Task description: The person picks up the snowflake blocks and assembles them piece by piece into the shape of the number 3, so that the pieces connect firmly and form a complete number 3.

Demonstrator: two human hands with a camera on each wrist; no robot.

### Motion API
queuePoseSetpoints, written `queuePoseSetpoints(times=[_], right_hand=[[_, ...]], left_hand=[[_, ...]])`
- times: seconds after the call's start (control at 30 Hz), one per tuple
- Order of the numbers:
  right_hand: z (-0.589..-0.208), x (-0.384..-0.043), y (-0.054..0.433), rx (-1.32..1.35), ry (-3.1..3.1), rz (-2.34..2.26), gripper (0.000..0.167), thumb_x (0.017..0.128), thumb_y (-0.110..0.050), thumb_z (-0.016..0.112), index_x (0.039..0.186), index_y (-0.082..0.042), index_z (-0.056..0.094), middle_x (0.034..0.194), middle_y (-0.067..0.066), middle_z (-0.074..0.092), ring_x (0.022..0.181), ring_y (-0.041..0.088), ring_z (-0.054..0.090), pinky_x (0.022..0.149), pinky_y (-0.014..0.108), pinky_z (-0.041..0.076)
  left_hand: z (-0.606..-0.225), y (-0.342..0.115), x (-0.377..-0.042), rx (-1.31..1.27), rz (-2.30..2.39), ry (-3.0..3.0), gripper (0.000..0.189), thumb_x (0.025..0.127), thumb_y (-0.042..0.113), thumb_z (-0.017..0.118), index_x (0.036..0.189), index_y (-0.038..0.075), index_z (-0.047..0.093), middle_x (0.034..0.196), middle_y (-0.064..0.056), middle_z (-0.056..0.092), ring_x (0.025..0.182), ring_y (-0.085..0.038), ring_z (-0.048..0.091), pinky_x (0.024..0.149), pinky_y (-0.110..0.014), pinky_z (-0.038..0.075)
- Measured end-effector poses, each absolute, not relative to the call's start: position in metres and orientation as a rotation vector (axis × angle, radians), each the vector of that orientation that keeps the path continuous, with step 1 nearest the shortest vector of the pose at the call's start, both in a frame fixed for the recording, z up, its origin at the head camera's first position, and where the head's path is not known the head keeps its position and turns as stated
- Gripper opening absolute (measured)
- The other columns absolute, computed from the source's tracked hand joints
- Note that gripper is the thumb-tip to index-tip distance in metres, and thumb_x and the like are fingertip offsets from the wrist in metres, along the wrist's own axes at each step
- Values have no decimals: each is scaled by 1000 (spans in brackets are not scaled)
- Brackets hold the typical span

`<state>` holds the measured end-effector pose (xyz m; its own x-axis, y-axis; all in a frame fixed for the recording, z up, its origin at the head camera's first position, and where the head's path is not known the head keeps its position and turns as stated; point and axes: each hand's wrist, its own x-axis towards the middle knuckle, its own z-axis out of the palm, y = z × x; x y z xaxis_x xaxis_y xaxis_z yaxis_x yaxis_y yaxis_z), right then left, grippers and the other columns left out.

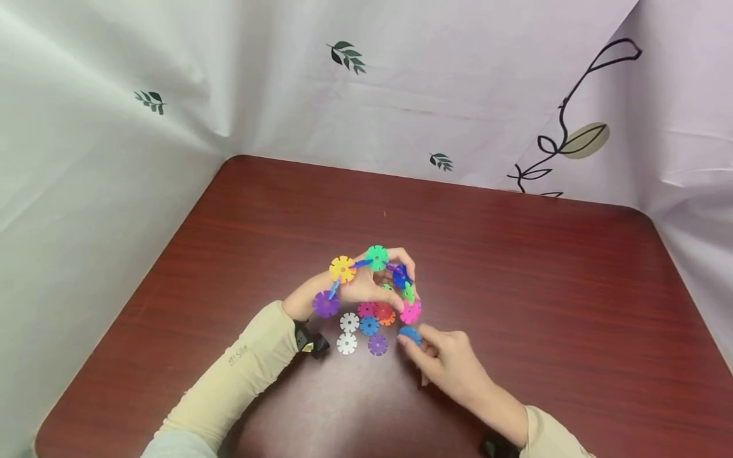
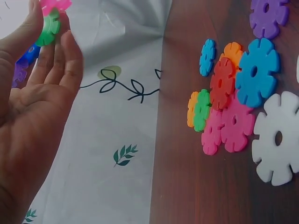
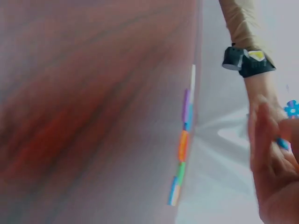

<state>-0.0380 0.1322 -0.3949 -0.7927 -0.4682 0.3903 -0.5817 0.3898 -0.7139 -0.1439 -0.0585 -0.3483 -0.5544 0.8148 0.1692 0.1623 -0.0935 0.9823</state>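
A chain of interlocked notched plastic discs arches over my left hand (image 1: 361,291), running from a purple disc (image 1: 326,304) through a yellow disc (image 1: 342,270) and a green disc (image 1: 376,257) to a pink disc (image 1: 410,312). The left thumb and fingers hold the chain near its pink end; in the left wrist view a green disc (image 2: 48,28) shows between them. Just below that end, my right hand (image 1: 455,366) pinches a loose blue disc (image 1: 410,335) between thumb and fingers. The blue disc appears close to the pink one; whether they touch I cannot tell.
Loose discs lie on the dark red table (image 1: 544,286) beneath the left hand: a white disc (image 1: 346,343), a purple disc (image 1: 378,345), a blue disc (image 2: 258,73), a red disc (image 2: 223,83) and several others, some overlapping. A pale leaf-patterned cloth (image 1: 389,114) hangs behind the table.
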Motion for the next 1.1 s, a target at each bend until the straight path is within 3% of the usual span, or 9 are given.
queuePoseSetpoints(times=[0.27,0.47,0.7,0.93,1.1], right_hand=[[-393,-36,133,837,-2274,1143,36,95,-31,52,65,-14,46,44,-11,49,34,-9,41,37,2,31],[-393,-39,131,895,-2200,1107,35,95,-26,53,64,-12,45,44,-10,46,34,-8,39,37,2,28],[-390,-39,133,839,-2198,1095,36,95,-25,53,62,-12,44,44,-9,47,33,-7,40,37,4,30],[-388,-40,133,836,-2172,983,35,95,-25,52,63,-11,44,44,-11,42,36,-7,33,37,3,25],[-388,-39,132,804,-2206,1027,38,95,-28,50,62,-12,43,44,-11,44,33,-8,35,35,3,25]], left_hand=[[-350,-56,-145,984,1732,1488,34,80,-9,65,106,-7,43,99,-27,63,101,-39,63,79,-43,54],[-347,-57,-146,967,1733,1490,34,80,-7,66,106,-8,43,94,-19,66,96,-39,64,74,-38,56],[-346,-55,-145,1005,1737,1586,37,78,-1,69,105,-7,44,91,-14,64,82,-27,69,71,-38,57],[-350,-51,-144,1016,1807,1455,38,78,1,66,106,-7,42,101,-32,62,99,-35,64,76,-39,56],[-352,-52,-144,1003,1802,1524,38,79,-1,68,106,-8,42,100,-31,63,96,-32,66,75,-37,56]])
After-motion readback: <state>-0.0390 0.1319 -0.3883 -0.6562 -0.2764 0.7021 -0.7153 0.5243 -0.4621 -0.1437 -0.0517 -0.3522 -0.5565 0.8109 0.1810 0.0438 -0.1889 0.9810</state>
